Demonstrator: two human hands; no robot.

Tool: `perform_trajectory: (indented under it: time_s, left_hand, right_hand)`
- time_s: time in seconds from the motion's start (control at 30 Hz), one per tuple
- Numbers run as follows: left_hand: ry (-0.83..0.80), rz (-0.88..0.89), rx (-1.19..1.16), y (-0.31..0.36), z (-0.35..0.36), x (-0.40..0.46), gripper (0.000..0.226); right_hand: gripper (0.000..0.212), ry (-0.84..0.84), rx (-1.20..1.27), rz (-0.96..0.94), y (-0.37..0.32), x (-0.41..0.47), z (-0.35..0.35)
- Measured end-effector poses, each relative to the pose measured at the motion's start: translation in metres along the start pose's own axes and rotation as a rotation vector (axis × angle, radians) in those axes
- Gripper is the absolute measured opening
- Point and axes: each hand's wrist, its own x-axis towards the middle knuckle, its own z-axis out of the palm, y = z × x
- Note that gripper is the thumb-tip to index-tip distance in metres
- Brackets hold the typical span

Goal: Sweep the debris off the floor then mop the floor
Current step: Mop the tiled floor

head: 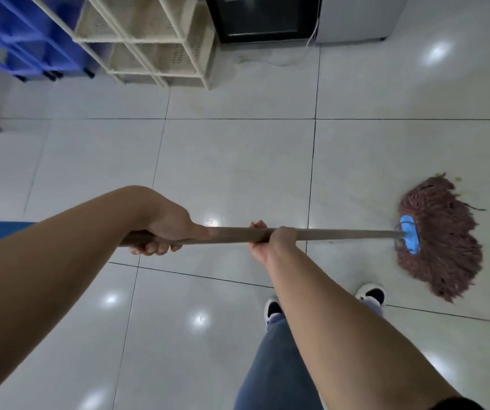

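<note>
The mop [433, 235] lies across the middle of the view, its handle [341, 233] running left to right and its reddish string head [445, 232] spread flat on the tiled floor [232, 173] at the right, just beyond the person's shoes [371, 294]. The left hand [167, 229] wraps the near end of the handle with fingers curled under it; the right hand [270, 241] grips farther along, fingers closed round the shaft. The handle looks stiff and light, likely wood, so this wide two-hand hold should steer it well: the rear hand pivots, the forward one pushes. The head is soft and floppy, probably heavier if wet, and will drag and splay rather than slide cleanly. A few yellowish bits [457, 179] sit at the far edge of the head, so the strands may smear them. The glossy floor could be slick once wet. A cream rack [155, 42], blue crates [24, 39] and a dark cabinet [264, 19] stand at the far side.
</note>
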Motion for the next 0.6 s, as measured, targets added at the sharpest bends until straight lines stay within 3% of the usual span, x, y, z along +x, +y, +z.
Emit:
perform_trajectory:
  time_s: [0.13, 0.3, 0.5, 0.6]
  left_hand:
    - [-0.040, 0.040, -0.028, 0.029, 0.020, 0.030, 0.065]
    - [-0.088, 0.065, -0.160, 0.124, 0.047, 0.058, 0.062]
    - [-0.097, 0.090, -0.281, 0.295, 0.043, 0.066, 0.044]
    - [-0.096, 0.258, -0.185, 0.404, 0.032, 0.060, 0.052]
  right_hand:
    - [0.029, 0.055, -0.038, -0.006, -0.028, 0.017, -0.024]
    - [0.030, 0.156, -0.082, -0.084, -0.120, 0.035, -0.067]
    - [0.035, 0.240, -0.069, -0.130, -0.288, 0.056, -0.095]
    - [0.034, 0.334, -0.016, -0.215, -0.393, 0.058, -0.120]
